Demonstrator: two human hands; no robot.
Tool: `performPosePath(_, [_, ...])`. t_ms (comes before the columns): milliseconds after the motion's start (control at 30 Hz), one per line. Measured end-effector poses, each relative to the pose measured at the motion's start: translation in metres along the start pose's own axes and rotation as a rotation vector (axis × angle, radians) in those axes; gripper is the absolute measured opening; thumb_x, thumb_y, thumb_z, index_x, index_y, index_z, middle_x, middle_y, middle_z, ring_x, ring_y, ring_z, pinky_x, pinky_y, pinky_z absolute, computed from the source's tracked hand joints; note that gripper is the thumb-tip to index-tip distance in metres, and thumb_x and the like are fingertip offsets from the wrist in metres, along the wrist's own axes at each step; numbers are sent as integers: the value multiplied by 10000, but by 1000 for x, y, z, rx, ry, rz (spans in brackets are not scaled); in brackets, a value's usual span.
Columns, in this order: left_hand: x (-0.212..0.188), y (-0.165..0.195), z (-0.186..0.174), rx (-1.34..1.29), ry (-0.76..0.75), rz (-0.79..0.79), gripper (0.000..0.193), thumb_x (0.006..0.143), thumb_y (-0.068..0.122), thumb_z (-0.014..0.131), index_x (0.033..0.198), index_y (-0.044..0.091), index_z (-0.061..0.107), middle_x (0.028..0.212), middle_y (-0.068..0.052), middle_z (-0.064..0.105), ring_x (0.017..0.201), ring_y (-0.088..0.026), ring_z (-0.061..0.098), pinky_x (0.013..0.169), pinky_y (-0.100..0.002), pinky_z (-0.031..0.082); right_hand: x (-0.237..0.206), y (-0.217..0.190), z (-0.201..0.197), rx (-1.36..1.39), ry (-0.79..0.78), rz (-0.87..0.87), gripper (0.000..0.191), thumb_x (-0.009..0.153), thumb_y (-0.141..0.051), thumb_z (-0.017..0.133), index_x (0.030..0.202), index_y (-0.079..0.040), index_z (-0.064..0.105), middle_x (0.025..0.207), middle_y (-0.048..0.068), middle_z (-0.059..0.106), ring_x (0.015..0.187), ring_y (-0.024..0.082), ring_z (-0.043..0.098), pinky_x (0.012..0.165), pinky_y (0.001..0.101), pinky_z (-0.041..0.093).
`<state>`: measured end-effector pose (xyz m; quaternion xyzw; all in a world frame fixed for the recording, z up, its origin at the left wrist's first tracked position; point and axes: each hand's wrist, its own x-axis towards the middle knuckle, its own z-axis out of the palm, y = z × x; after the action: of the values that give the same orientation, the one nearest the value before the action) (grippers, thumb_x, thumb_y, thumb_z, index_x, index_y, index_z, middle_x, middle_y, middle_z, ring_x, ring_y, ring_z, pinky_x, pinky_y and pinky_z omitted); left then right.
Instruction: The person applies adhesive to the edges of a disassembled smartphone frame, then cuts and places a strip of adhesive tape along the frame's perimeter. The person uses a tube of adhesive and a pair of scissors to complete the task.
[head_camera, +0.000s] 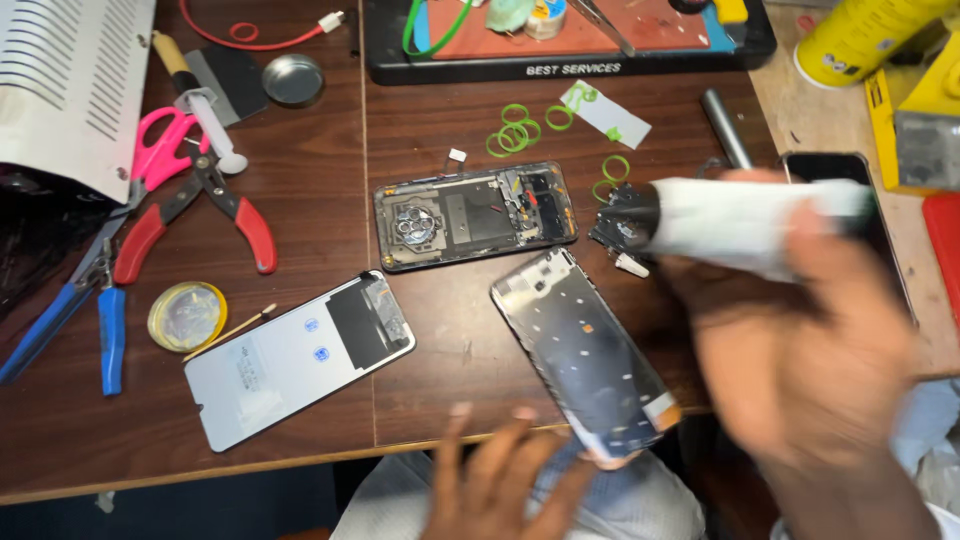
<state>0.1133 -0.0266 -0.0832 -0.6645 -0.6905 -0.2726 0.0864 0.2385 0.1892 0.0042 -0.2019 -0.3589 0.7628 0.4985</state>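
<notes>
My right hand (810, 330) clamps a white tube (740, 225); left hand (500, 480), fingers apart, steadies the frame (585, 355) at six o'clock. Risk: glue smearing, frame slipping off table (440, 340).

Phone repair workbench: opened phone (476, 215), pliers (200, 215).

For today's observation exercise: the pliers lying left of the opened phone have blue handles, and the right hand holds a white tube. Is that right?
Not quite. The head view shows the pliers left of the opened phone have red handles, not blue. The right hand does hold a white tube.
</notes>
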Motion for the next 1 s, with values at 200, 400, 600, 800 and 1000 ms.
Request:
performPosePath(200, [85, -28, -53, -256, -105, 103, 594, 870, 372, 741, 1398, 158, 575, 1410, -155, 505, 1431, -377, 398, 1202, -649, 265, -18, -36, -106, 108, 178, -249, 301, 1223, -165, 404, 1283, 65, 588, 1212, 187, 641, 1125, 311, 622, 1273, 502, 241])
performPosePath(400, [146, -66, -72, -301, -217, 230, 1067, 599, 353, 899, 1469, -1, 391, 1499, -230, 459, 1490, -459, 297, 1217, -600, 205, -56, -22, -92, 218, 379, -216, 330, 1192, -271, 447, 1164, 8, 620, 1166, 174, 737, 1035, 309, 733, 1227, 617, 282])
performPosePath(600, [179, -52, -59, -442, -388, 313, 1048, 616, 406, 910, 1428, -30, 411, 1403, -210, 532, 1469, -424, 349, 1237, -584, 198, -56, -26, -61, 114, 490, -206, 290, 1116, -285, 486, 1041, -50, 638, 983, 145, 748, 892, 293, 728, 1227, 614, 409])
performPosePath(800, [176, -54, -49, -351, -393, 277, 1066, 602, 440, 891, 1427, -46, 424, 1270, -220, 560, 1310, -393, 462, 1185, -659, 157, -55, -34, -87, 124, 548, -247, 296, 1141, -213, 485, 1006, 9, 626, 944, 157, 722, 857, 271, 707, 1239, 601, 428])
performPosePath(1000, [165, -38, -52, -312, -333, 169, 1014, 617, 450, 871, 1413, -21, 456, 1217, -207, 562, 1254, -391, 487, 1205, -680, 160, -63, -24, -112, 53, 416, -261, 298, 1189, -228, 486, 1069, 27, 583, 1045, 200, 681, 876, 283, 645, 1063, 476, 495])
